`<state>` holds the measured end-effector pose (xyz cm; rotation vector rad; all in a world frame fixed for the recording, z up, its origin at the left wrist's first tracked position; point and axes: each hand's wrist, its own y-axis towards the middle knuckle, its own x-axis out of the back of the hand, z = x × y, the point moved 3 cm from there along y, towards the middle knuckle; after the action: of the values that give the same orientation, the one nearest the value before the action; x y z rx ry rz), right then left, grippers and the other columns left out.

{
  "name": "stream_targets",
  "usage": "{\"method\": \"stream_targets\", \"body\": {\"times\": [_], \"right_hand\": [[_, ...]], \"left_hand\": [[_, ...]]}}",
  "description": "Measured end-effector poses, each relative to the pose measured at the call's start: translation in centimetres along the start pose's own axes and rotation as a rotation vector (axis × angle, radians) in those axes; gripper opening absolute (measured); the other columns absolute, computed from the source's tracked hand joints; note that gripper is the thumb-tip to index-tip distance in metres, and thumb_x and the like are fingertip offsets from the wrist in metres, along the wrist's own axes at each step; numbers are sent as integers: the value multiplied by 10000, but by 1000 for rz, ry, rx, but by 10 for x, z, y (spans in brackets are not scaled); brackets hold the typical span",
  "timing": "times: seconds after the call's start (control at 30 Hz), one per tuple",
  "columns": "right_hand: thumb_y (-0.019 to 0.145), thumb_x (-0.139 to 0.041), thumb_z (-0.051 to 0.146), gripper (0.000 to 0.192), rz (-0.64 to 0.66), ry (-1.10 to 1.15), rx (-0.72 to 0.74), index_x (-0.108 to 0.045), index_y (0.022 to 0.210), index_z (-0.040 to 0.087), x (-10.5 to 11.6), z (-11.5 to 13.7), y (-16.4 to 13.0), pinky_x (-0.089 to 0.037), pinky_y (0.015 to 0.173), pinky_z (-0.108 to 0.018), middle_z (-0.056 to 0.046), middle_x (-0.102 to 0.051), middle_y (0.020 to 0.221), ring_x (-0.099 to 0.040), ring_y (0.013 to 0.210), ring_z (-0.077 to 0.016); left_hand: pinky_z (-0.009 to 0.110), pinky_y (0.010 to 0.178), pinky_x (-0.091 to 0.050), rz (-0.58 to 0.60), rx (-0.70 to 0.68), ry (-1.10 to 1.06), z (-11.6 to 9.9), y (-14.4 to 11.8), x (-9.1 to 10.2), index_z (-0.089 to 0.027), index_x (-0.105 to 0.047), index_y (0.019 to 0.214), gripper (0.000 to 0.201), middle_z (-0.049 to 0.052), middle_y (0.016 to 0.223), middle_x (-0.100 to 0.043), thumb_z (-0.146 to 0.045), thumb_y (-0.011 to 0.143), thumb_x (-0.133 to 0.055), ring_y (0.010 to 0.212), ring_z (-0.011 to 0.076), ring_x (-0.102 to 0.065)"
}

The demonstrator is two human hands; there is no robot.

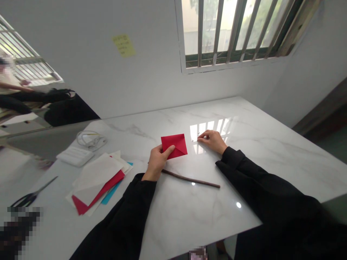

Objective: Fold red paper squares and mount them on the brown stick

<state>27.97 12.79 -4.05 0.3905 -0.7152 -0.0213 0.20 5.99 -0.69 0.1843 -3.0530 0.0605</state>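
My left hand grips a small red envelope by its left side, thumb on the front and fingers behind. The envelope's flap lines face me, and it is held above the table. To the right, my right hand is low over the tabletop with thumb and fingertips pinched together. Whatever may be between those fingertips is too small to make out. Beside them, tiny shiny specks lie on the table. A thin brown stick rests below the envelope, its left end partly behind my left hand.
Left on the marbled table lie stacked white, red and blue papers, black-handled scissors, a white box and a coiled white cable. A mirror on the left shows a seated person. A barred window stands behind.
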Motion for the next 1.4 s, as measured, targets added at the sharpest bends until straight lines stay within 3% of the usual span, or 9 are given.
{"method": "stream_targets", "body": {"times": [0.1,0.23,0.4,0.57,0.87,1.2,1.4], "right_hand": [[909,-741,329,165,-90,6,-129,-857,915,212,2,-7,3,-481,760,-313,-46,-792,872,-645,748,-185],[910,-735,319,192,-111,-63,-220,-856,1037,238,-3,-12,9,-492,799,-318,-33,-802,912,-684,808,-203],[952,-702,336,261,-94,-192,-163,-836,1151,232,-14,-10,20,-500,834,-344,-79,-775,1032,-680,919,-242],[960,-690,273,202,-46,-171,-82,-849,1081,244,-18,-9,25,-503,854,-340,-79,-743,1040,-657,877,-218],[914,-720,180,167,-28,-125,-65,-866,991,205,-11,-14,28,-502,858,-324,-80,-776,1020,-670,833,-203],[871,-725,162,156,-25,-161,-45,-871,917,194,-2,-12,24,-498,854,-332,-84,-786,931,-691,838,-224],[850,-766,261,143,-54,-165,-45,-861,917,177,-3,-13,21,-506,879,-352,-96,-763,922,-672,819,-228]], "left_hand": [[312,734,-557,1,0,2,2,1,0,-123,-805,1010,529,119,955,-821,-542,699,-893,823,248,-746],[328,749,-565,17,7,-9,4,1,0,-131,-808,1019,542,124,983,-822,-536,674,-913,837,260,-751],[333,745,-572,9,16,-17,1,-1,-2,-132,-810,1010,539,130,990,-820,-534,668,-919,835,264,-752],[330,746,-576,15,12,-16,-1,-3,-3,-132,-808,991,524,125,986,-819,-523,661,-924,831,259,-748],[325,776,-565,15,-11,-19,-1,-1,-1,-120,-801,1001,540,119,944,-816,-528,670,-921,841,252,-744],[345,790,-568,21,-41,-37,0,-2,-4,-127,-808,1014,529,121,967,-813,-516,672,-915,853,262,-742],[361,806,-572,18,-82,-52,-4,-6,-5,-121,-808,986,526,115,947,-804,-511,652,-920,845,265,-735]]}}
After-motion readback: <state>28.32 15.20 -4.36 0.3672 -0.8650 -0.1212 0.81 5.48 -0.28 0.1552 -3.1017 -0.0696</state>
